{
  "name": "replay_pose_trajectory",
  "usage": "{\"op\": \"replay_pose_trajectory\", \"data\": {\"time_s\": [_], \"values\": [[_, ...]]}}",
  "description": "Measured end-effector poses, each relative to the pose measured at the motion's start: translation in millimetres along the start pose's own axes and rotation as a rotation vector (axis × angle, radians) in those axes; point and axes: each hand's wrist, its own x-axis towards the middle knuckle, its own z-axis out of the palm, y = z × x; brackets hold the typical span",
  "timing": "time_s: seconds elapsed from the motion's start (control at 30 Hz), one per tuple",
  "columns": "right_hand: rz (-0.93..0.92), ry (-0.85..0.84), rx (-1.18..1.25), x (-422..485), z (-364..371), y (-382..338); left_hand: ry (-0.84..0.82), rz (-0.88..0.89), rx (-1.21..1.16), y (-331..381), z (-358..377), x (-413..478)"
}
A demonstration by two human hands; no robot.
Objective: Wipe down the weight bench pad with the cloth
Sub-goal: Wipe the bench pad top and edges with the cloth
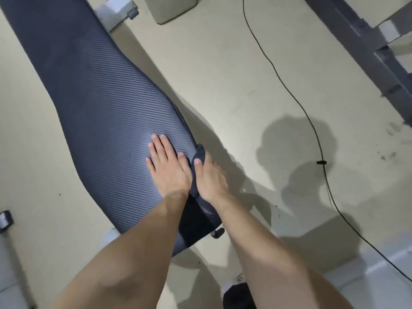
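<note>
Both bare forearms reach forward side by side, the left hand lying flat with fingers straight, the right hand gripping the cloth, thumb on top.

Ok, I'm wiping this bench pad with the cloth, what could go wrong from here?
The cloth is bunched under your right hand at the right edge of the bench pad, so it could slip off the side. Your left hand lies flat on the pad; that patch might get missed. A cable trails across the floor to your right, a possible trip hazard.
</note>
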Motion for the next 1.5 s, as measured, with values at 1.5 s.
{"op": "replay_pose_trajectory", "data": {"time_s": [1.5], "values": [[-0.031,-0.461,-0.210,109.6,-59.5,-118.1,-0.139,-0.338,-0.080,-13.0,-59.0,169.4]]}}
